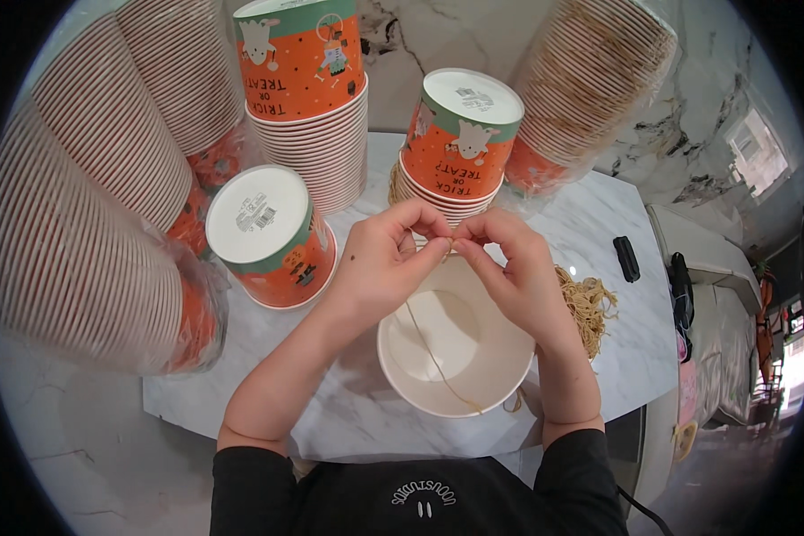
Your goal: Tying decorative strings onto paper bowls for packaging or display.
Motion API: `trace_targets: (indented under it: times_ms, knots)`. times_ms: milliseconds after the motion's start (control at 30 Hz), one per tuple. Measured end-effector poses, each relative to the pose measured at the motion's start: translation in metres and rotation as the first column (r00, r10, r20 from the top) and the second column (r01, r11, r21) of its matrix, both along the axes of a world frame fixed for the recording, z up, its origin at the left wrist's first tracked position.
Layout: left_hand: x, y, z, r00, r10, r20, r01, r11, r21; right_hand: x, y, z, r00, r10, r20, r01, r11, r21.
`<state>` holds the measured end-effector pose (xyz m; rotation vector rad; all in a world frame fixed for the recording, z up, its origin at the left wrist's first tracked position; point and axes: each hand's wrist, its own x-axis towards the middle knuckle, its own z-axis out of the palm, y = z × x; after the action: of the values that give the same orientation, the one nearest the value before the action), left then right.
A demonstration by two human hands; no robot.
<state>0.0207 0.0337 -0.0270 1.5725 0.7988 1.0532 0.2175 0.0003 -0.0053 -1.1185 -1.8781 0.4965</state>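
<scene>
Pinching thin tan string (433,360) in their fingertips, the left hand (391,255) and right hand (518,268) meet over the open white paper tub (500,348), where the string droops across, probably light, soft and bendy, so likely best held by tiny pinches close together.

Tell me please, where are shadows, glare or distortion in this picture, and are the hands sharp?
Head view: black, curved borders from the wide lens; head view: a bright patch on the marble wall at right, and shine on the plastic wrap at left; head view: soft shadow inside the white bowl; head view: left hand and right hand look fairly sharp.
</scene>
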Motion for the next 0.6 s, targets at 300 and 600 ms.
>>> trace_targets:
  times_ms: [300,600]
  knots:
    - [0.000,0.004,0.000,1.000,-0.010,-0.009,0.009,1.000,-0.023,-0.001,0.000,-0.001,0.999,0.011,0.031,-0.011,1.000,-0.003]
    - [-0.011,0.017,-0.008,0.993,-0.114,0.029,0.117,0.983,-0.141,0.003,0.009,-0.014,0.981,0.119,-0.154,-0.156,0.953,-0.261]
